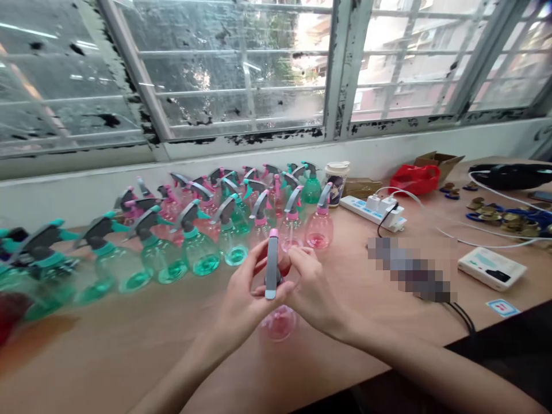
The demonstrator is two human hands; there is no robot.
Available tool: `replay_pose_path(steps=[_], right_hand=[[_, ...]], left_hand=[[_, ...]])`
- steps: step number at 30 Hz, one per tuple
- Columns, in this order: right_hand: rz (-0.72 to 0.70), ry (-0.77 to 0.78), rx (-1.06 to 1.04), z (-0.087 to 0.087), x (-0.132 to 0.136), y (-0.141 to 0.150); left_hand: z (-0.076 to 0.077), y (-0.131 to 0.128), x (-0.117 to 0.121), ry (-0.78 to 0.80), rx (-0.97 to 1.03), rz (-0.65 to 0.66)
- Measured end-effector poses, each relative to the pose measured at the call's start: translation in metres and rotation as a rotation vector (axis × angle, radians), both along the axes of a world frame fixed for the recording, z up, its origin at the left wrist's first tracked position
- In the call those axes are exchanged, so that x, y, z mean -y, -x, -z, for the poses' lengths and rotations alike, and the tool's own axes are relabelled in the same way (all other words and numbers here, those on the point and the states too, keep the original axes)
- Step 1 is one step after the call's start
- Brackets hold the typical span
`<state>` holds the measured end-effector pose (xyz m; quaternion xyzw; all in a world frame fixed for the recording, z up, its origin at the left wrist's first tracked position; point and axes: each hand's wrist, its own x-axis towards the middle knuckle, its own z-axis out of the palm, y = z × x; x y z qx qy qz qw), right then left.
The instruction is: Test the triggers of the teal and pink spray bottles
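Clear pink spray bottle [279, 326], upright between left hand [246, 282] and right hand [311, 282], grey head [271, 267], pink nozzle [273, 233] foremost

The near bottle [279, 326] is clear, glossy plastic, its trigger [271, 267] smooth grey plastic. The counter [142, 339] looks like smooth wood, faintly shiny. Far right, the bag [414, 179] is shiny plastic, the box [443, 161] matt cardboard.

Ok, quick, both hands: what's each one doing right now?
Left hand: closed around the spray head of a pink bottle.
Right hand: fingers curled in against the same sprayer; exact grip hidden.
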<state>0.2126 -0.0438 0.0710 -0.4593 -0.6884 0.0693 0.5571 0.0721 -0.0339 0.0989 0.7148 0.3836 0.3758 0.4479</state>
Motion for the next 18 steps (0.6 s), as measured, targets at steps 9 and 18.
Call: replay_pose_path(steps=[9, 18], right_hand=[[-0.416, -0.049, 0.02, 0.019, 0.0, 0.054], [-0.525, -0.191, -0.018, 0.06, -0.011, 0.048]], left_hand=[[-0.001, 0.072, 0.005, -0.201, -0.084, -0.174], [0.017, 0.057, -0.001, -0.365, -0.014, -0.049]])
